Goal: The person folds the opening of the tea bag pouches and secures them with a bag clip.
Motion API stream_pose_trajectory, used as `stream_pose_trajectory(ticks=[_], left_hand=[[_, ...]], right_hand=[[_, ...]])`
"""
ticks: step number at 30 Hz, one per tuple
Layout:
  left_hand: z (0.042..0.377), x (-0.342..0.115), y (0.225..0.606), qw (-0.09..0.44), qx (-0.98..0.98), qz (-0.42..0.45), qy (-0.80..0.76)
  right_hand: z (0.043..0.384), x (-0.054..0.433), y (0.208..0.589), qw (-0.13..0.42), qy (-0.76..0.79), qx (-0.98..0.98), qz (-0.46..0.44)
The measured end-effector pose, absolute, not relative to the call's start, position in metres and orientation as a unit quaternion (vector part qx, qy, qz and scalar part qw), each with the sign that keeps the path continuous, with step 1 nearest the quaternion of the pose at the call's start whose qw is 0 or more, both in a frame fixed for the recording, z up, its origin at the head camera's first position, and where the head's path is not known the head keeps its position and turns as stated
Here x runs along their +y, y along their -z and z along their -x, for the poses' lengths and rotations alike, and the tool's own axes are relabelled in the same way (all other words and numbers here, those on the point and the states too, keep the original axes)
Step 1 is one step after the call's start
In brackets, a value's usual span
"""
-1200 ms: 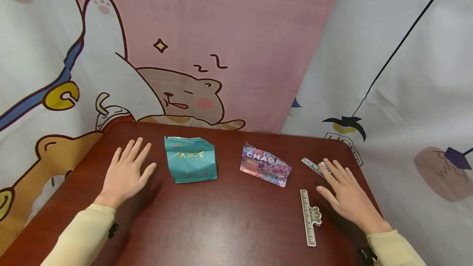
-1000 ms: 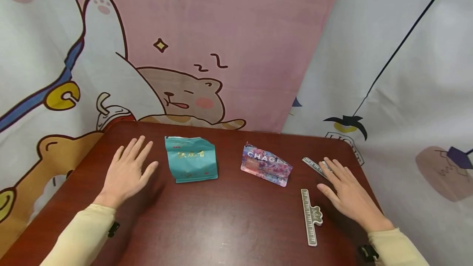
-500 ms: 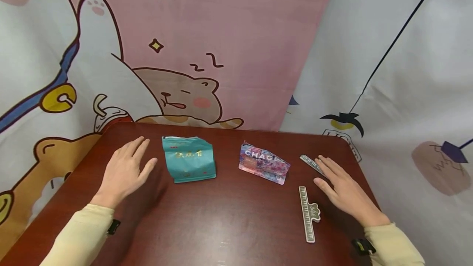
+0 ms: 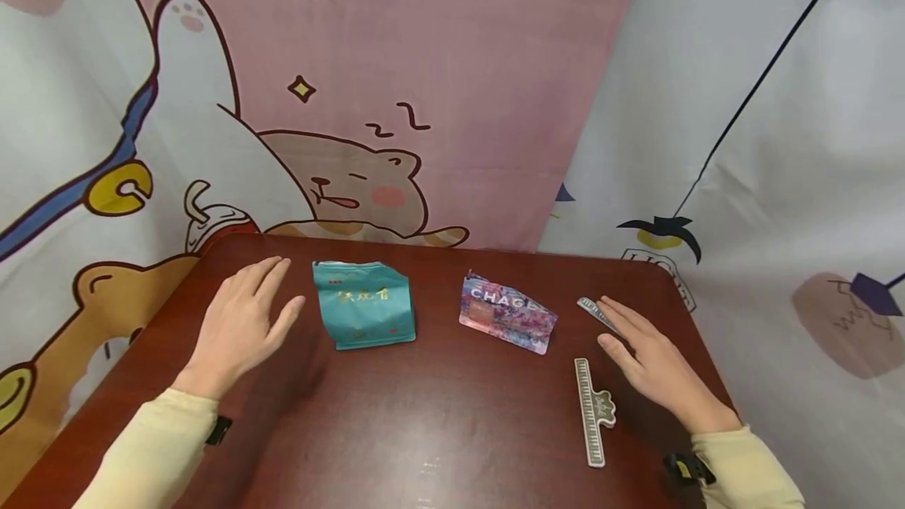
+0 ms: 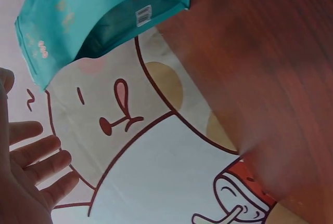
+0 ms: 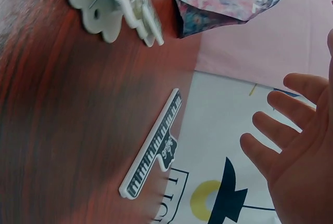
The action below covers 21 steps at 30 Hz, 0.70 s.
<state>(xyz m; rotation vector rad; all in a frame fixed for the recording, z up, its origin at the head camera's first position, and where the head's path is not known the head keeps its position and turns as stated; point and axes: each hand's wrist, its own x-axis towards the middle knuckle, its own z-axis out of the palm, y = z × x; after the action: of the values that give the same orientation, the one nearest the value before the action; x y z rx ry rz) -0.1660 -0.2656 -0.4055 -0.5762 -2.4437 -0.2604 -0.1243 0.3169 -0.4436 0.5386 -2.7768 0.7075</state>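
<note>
A teal tea bag [image 4: 364, 306] with gold characters stands on the table. In the head view my left hand [image 4: 236, 320] is to its left, fingers extended, holding nothing; the left wrist view shows the hand [image 5: 31, 172] apart from the teal bag [image 5: 104, 11]. A smaller pink-and-blue pouch [image 4: 507, 314] lettered "CHAGE" is right of the middle. Two long-barred bag clips lie at the right: a green-handled clip [image 4: 592, 413] and a dark-handled clip [image 6: 156, 148], partly hidden in the head view. Over the latter my right hand [image 4: 661, 364] hovers with straight fingers, holding nothing.
The dark red-brown table [image 4: 424, 430] ends at the back against a cartoon-printed cloth [image 4: 459, 85]. A white cloth [image 4: 799, 179] hangs along the right side. Dark wrist devices sit at both sleeves.
Both hands have tilted, with their fingers more edge-on. The right hand has shifted slightly left over the dark-handled clip. Bags and clips keep their places; the head view has swayed a little.
</note>
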Motion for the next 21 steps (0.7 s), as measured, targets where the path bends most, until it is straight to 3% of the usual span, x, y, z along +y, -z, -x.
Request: stream_pose_trajectory(ticks=[21], left_hand=[[0.164,-0.234,0.387,0.354,-0.893,0.252,0.115]], right_hand=[[0.122,0.296,0.433,0.147,-0.310,-0.917,-0.204]])
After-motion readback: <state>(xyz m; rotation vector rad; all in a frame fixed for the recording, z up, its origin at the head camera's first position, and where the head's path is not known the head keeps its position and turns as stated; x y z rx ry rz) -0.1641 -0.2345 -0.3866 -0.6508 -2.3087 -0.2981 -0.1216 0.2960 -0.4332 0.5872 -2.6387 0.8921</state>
